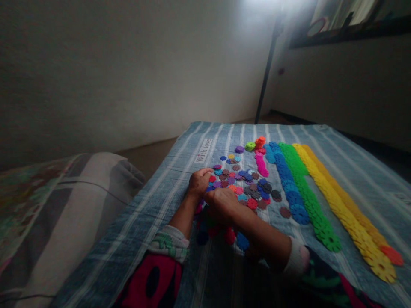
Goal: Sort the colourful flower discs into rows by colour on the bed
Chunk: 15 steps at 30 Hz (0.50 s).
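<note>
A loose pile of notched, flower-shaped plastic discs (pixel 253 192) in brown, purple, blue, red and black lies on the striped cloth. At the pile's left edge is my left hand (pixel 199 182), its fingers bent together towards the discs. My right hand (pixel 223 202) is curled right beside it, knuckles up, over the near part of the pile. Whatever sits between the fingers of either hand is hidden. Closer to me, in shadow under my right forearm, are more discs, among them a blue disc (pixel 242 241).
To the right run long overlapping rows of discs: a blue row (pixel 285 184), a green row (pixel 310 201) and a yellow row (pixel 345 214). A short pink row (pixel 261 164) and an orange stack (pixel 260 142) lie farther back. Grey-striped bedding (pixel 77 214) is at left.
</note>
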Motion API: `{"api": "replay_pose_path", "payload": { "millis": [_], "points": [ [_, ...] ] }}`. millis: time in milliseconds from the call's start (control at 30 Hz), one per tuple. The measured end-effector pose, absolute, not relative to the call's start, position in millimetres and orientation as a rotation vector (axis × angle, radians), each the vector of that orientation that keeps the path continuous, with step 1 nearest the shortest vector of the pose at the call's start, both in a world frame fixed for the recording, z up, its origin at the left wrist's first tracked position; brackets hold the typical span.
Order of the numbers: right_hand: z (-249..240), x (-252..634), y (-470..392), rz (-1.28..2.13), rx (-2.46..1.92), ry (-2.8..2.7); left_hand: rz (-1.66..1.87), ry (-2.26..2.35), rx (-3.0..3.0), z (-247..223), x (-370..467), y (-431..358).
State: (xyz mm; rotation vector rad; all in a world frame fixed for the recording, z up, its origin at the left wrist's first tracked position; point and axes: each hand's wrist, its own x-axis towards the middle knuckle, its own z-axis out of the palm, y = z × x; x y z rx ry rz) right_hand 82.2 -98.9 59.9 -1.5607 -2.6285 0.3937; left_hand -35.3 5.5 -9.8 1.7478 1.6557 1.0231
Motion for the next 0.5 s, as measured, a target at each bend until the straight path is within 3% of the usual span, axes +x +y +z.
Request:
{"api": "replay_pose_path", "payload": {
  "millis": [233,500],
  "points": [
    [60.7,116.5,-92.7,0.46,-1.545,-2.444,1.005,1.661,1.792,-9.2,-35.4,3.6],
    [81.4,229.1,-108.5,0.666,-1.696,-2.112,1.024,1.663,1.838,-9.1,-35.4,5.5]
  ]
}}
